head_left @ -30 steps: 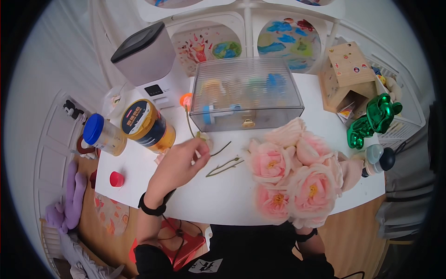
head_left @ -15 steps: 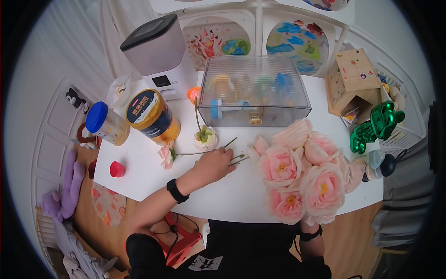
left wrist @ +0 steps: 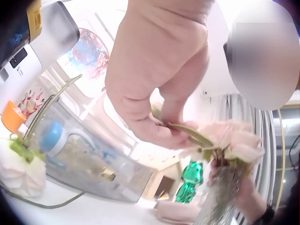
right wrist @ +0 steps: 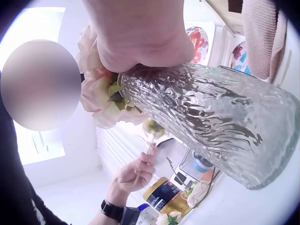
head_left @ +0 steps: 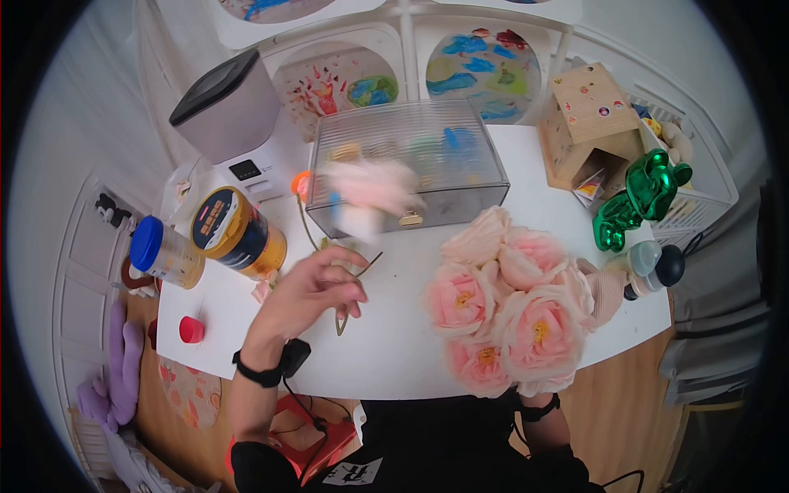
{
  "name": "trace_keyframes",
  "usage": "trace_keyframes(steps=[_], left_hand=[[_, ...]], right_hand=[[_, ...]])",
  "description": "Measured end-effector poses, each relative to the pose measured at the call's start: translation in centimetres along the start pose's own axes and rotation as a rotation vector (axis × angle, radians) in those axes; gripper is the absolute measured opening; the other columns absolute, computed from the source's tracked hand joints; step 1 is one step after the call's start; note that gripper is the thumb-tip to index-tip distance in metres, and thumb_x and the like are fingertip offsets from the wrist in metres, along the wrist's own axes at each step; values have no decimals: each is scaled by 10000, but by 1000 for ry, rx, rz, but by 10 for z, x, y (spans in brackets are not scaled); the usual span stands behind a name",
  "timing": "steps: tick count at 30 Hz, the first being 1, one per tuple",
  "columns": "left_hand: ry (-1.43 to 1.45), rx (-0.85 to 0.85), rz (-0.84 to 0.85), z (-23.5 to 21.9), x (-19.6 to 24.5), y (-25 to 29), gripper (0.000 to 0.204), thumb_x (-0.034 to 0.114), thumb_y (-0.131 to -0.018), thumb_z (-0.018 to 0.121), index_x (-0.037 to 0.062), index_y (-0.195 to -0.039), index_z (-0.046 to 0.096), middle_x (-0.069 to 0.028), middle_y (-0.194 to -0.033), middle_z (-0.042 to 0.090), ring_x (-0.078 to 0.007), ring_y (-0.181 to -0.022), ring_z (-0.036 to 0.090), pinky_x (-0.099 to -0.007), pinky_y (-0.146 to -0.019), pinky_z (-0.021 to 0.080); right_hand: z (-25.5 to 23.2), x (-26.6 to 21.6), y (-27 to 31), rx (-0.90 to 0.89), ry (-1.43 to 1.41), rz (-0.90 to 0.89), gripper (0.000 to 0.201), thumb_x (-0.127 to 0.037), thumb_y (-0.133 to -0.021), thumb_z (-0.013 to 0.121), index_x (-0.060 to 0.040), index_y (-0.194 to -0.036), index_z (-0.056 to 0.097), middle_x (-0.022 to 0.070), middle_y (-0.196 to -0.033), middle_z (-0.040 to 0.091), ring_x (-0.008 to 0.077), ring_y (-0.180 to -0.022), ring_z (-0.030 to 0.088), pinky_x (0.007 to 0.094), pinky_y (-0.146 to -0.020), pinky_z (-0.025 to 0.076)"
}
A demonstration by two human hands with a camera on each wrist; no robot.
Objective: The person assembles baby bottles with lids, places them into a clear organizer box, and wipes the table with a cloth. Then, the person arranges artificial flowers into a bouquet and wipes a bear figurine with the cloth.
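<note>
My left hand [head_left: 316, 287] pinches the green stem [left wrist: 192, 133] of a pale pink artificial flower between thumb and fingers. The bloom [head_left: 370, 191], blurred by motion, is raised in front of the clear box. My right hand [right wrist: 145, 37] grips the neck of a ribbed glass vase [right wrist: 211, 117], which stands tilted in the right wrist view. Large pink roses [head_left: 509, 304] fill its mouth and hide most of that hand in the head view. Near my left hand, a whitish flower [left wrist: 23, 168] and a small pink one [right wrist: 168, 219] lie on the table.
A clear lidded box [head_left: 411, 164] stands at the table's back, beside a grey-white dispenser [head_left: 226, 123]. To the left are a gold-lidded tub [head_left: 238, 230], a blue-lidded jar [head_left: 168, 255] and a red cup [head_left: 191, 329]. A wooden house [head_left: 592, 123] and shiny green bear [head_left: 641, 201] stand at right.
My left hand reached down to the stems on the table, took one flower and raised it. The right hand has kept its hold on the vase. The head view has shifted slightly.
</note>
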State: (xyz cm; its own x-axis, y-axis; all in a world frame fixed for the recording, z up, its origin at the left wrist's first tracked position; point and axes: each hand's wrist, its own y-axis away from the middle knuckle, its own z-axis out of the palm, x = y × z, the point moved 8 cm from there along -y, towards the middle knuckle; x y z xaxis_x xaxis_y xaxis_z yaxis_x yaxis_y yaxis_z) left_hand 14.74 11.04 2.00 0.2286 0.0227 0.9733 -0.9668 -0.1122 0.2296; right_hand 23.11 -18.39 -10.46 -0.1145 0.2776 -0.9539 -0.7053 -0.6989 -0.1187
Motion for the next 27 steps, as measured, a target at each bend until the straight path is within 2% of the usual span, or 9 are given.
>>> trace_keyframes(steps=[1,3,4,7,10,15,17,21,27], left_hand=[[-3,-10,0,6,7,5,184,65,-952,615,14,-1112,539,-96,-862,691,-170,-791,694,-267,-662,532],[306,143,258,-1,36,20,144,50,-953,602,7,-1075,538,-143,-896,696,-227,-858,702,-312,-724,552],[306,142,259,5,45,24,144,50,-953,602,7,-1075,538,-143,-896,696,-227,-858,702,-312,-724,552],[229,206,650,21,98,42,110,76,-957,603,11,-978,517,-246,-1004,702,-301,-953,696,-395,-854,545],[257,140,722,50,117,37,133,87,-949,618,16,-969,508,-270,-1037,694,-305,-994,691,-406,-881,536],[271,7,611,100,109,-3,74,21,-967,567,10,-969,494,-244,-1114,683,-308,-1044,676,-365,-889,531],[123,-34,603,117,100,-19,36,-8,-985,524,1,-1014,505,-175,-1123,685,-246,-1056,670,-298,-853,530],[56,-35,406,120,86,-32,82,32,-999,528,-11,-1069,528,-92,-1093,688,-106,-956,663,-224,-762,517],[-54,79,454,106,88,-32,129,93,-997,559,-11,-1073,544,-94,-1105,706,-87,-918,662,-190,-707,503]], right_hand=[[1,-1,-1,9,1,-4,716,-228,-844,752,14,-1410,386,169,-1356,530,246,-1164,573,369,-1006,458],[0,0,6,17,3,-6,716,-227,-844,752,14,-1410,386,169,-1357,529,246,-1166,572,369,-1007,458],[0,-1,2,17,4,-8,716,-227,-844,752,14,-1410,386,169,-1358,529,246,-1166,572,370,-1007,457],[2,-3,0,18,7,-17,717,-227,-844,752,14,-1411,385,169,-1359,528,246,-1168,571,370,-1008,457],[5,-8,-7,26,13,-32,718,-227,-844,752,13,-1411,385,169,-1360,527,246,-1169,570,370,-1009,456],[6,-14,-11,42,18,-67,719,-226,-844,753,13,-1412,384,169,-1362,525,246,-1172,568,371,-1011,455],[7,-14,-8,49,18,-78,719,-226,-843,753,13,-1413,383,169,-1362,525,246,-1173,567,371,-1011,454],[9,-18,-12,62,18,-108,720,-225,-843,753,13,-1413,383,169,-1364,523,246,-1175,566,372,-1013,453],[12,-22,-21,69,15,-129,721,-224,-843,753,13,-1414,382,169,-1366,522,246,-1179,564,372,-1015,451]])
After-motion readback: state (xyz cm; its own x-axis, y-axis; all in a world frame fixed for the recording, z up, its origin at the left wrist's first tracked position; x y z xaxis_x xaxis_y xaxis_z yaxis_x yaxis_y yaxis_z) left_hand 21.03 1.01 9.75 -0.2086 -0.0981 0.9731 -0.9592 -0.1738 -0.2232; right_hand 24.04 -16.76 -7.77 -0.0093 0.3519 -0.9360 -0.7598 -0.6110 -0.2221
